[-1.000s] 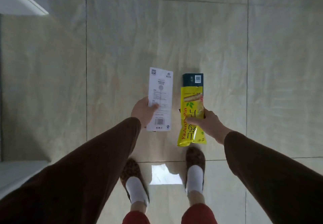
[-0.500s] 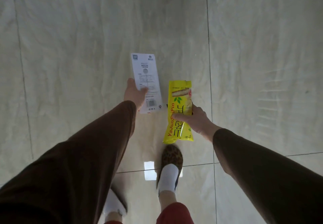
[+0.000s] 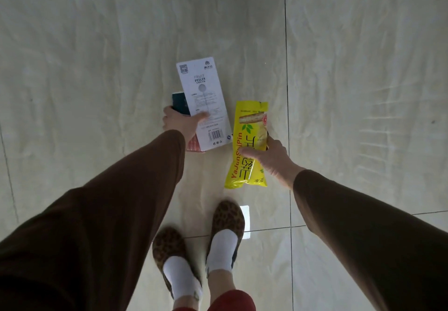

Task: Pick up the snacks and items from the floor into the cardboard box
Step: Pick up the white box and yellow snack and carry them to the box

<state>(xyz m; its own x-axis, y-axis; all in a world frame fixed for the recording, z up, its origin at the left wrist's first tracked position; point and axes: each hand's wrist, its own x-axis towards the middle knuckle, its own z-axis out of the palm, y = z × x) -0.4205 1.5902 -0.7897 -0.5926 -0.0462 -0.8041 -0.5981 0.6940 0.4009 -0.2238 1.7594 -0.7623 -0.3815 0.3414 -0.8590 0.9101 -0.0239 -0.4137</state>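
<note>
My left hand [image 3: 180, 122] grips a white fruit peeler card [image 3: 204, 99], thumb across its face. Under the card in the same hand are a dark blue-green packet [image 3: 180, 103] and a reddish packet [image 3: 194, 145], both mostly hidden. My right hand [image 3: 269, 156] grips a long yellow snack bag [image 3: 249, 141] around its middle; the bag points away from me. Both hands are held out over the floor in front of my feet. No cardboard box is in view.
Beige glossy floor tiles [image 3: 109, 56] with dark grout lines fill the view. My two feet in leopard-print slippers [image 3: 228, 221] and white socks stand below the hands. A bright light reflection [image 3: 246, 216] lies on the tile by the right foot.
The view has shifted as I walk, and my feet have changed places. Both hands keep their items; the dark packet now shows beside the white card in my left hand.
</note>
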